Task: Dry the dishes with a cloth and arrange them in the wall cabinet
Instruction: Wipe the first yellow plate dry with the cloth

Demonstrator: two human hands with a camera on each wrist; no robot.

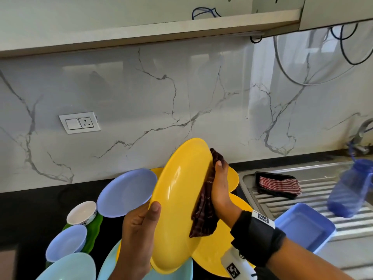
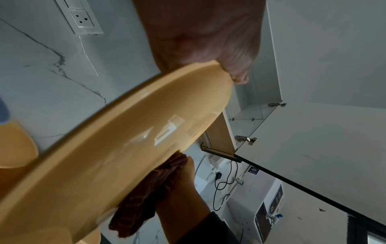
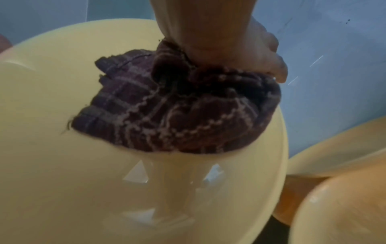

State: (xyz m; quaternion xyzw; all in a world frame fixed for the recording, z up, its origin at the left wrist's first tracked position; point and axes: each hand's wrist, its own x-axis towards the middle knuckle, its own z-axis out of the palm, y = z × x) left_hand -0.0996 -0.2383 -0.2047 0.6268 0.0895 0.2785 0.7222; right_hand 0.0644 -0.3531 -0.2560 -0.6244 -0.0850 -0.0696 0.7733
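A glossy, oval yellow plastic plate (image 1: 177, 201) is held up on edge above the black countertop (image 1: 30, 215), in front of the white marble-patterned backsplash (image 1: 141, 98). Its shallow, shiny face turns toward the left and the camera; its long axis runs steeply, from the lower end near the person's body up to the top end by the wall, leaning a little to the right. The left hand (image 1: 137, 237) grips the lower left rim, thumb curled over the front face and fingers behind. The right hand (image 1: 220, 184) presses a dark maroon checked cloth (image 1: 203, 211) against the plate's back side, fingers curled round the bunched fabric; the cloth hangs down past the wrist. Below the plate lie more yellow plates (image 1: 232, 176), lilac round plates (image 1: 127, 193), a pale blue plate (image 1: 68, 267) and a small white bowl (image 1: 81, 212). The underside of the wall cabinet (image 1: 141, 33) runs overhead.
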